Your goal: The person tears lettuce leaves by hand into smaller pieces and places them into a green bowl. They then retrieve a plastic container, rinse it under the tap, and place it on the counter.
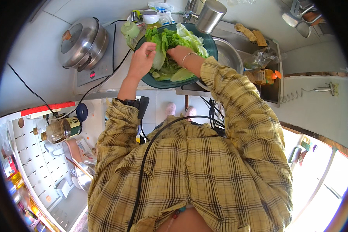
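Note:
A dark green basin (159, 84) full of lettuce leaves (182, 74) stands at the counter's front edge, partly over the sink side. My left hand (143, 59) is over the basin's left part, its fingers curled against an upright pale lettuce leaf (159, 55); its grip on that leaf is partly hidden. Reaching in from the right, my right hand (181, 55) has its fingertips down among the leaves near the middle of the basin. What those fingertips touch or hold is hidden by the hand and the greens. A bracelet circles the right wrist.
A steel pot (81, 43) sits on an induction cooktop (97, 71) at left, with a black cord (104, 79) beside it. Behind the basin are a green-lidded jug (130, 30) and a metal faucet fitting (211, 16). Right, the sink holds a steel bowl (232, 55) and orange-pump bottle (265, 76).

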{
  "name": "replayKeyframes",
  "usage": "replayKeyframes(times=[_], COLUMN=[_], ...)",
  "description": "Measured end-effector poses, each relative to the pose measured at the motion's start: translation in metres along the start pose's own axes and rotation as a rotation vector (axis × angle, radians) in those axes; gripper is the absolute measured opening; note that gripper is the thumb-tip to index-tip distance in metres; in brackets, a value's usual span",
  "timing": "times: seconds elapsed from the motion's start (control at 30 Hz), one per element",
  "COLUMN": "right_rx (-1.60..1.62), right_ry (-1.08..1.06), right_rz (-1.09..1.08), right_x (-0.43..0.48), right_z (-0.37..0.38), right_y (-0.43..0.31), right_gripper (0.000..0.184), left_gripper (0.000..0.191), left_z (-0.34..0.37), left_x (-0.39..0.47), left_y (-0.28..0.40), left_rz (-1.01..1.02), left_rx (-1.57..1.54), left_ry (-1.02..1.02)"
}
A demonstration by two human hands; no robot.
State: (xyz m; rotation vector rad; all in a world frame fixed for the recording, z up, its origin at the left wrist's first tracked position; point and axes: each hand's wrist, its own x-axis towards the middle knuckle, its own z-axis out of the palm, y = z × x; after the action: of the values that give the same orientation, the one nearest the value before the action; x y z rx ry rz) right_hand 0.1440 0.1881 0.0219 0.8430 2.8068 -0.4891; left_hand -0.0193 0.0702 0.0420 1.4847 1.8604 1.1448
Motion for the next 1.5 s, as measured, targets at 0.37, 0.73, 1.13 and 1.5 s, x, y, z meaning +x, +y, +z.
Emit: replayKeyframes(times=[0.37, 0.73, 1.13, 1.5], right_rx=[1.563, 1.102, 0.799, 0.676], right_ry=[0.263, 0.377, 0.506, 0.426], right_rz=[0.318, 0.261, -0.05, -0.039], right_x=[-0.074, -0.091, -0.081, -0.08], right_z=[-0.028, -0.025, -0.051, -0.045], right_y=[0.032, 0.02, 0.003, 0.0], right_gripper=[0.033, 0.04, 0.047, 0.032], left_gripper=[0.034, 0.027, 0.029, 0.045], left_z=[0.017, 0.032, 0.011, -0.007], left_x=[0.002, 0.015, 0.02, 0.018], left_y=[0.029, 0.047, 0.049, 0.049], left_rz=[-0.027, -0.047, 0.032, 0.073], left_rx=[-0.285, -0.552, -0.337, -0.325], left_ry=[-0.163, -0.252, -0.319, -0.434])
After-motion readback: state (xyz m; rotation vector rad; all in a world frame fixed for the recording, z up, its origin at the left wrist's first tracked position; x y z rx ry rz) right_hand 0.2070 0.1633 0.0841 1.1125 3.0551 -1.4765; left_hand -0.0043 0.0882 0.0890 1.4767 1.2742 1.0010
